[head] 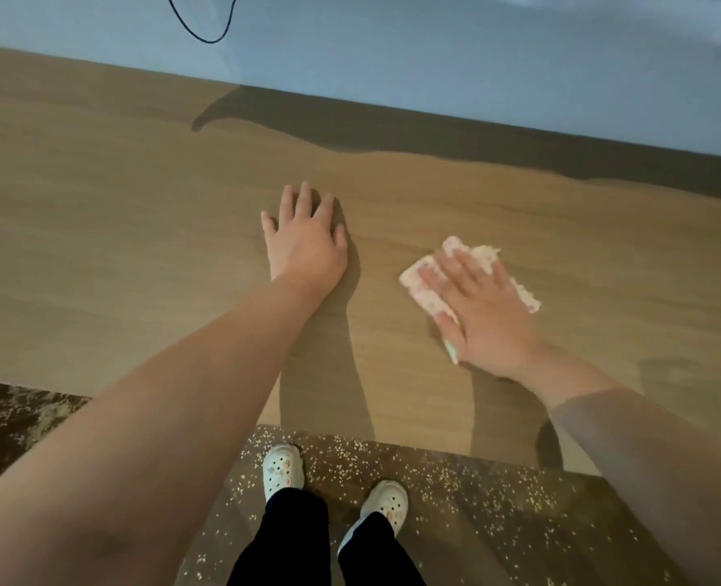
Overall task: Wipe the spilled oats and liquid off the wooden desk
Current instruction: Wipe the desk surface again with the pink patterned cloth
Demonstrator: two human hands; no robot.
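Wooden desk point(118, 247): pink cloth point(422, 289), oats point(487, 252) clumped on edge, under right hand point(481, 315).

We see a pale pink cloth point(422, 285) lying flat on the bare wooden tabletop point(118, 230), right of centre, with whitish clumps of oats point(486, 252) gathered along its far edge.

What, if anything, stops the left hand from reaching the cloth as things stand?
Probably nothing, so yes: the left hand lies flat on the desk beside the cloth, bare wood between them. The right hand covers most of it.
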